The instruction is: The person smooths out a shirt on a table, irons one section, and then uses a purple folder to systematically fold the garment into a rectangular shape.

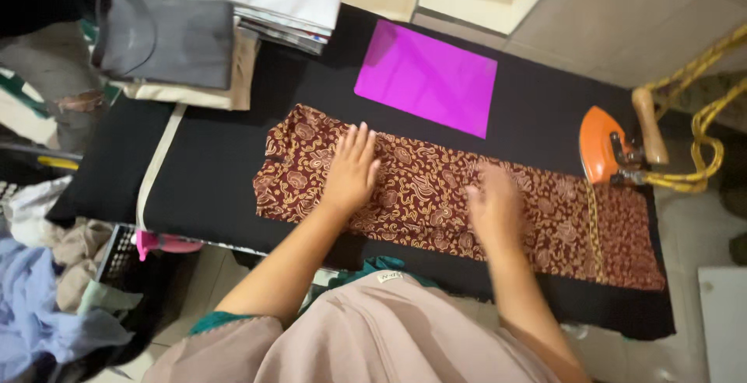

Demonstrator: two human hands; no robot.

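Note:
A long strip of maroon cloth with a gold batik pattern (420, 188) lies flat along a black ironing surface (218, 157). My left hand (352, 169) rests palm down on the cloth's left part, fingers spread. Further right on the same cloth is my right hand (492, 205), also palm down and blurred by motion. Neither hand grips anything.
A magenta sheet (428, 77) lies on the black surface behind the cloth. An orange iron with a wooden handle (615, 145) and yellow cord stands at the right end. Folded garments (167, 40) are stacked at the back left. Loose clothes and a basket (54, 274) sit low on the left.

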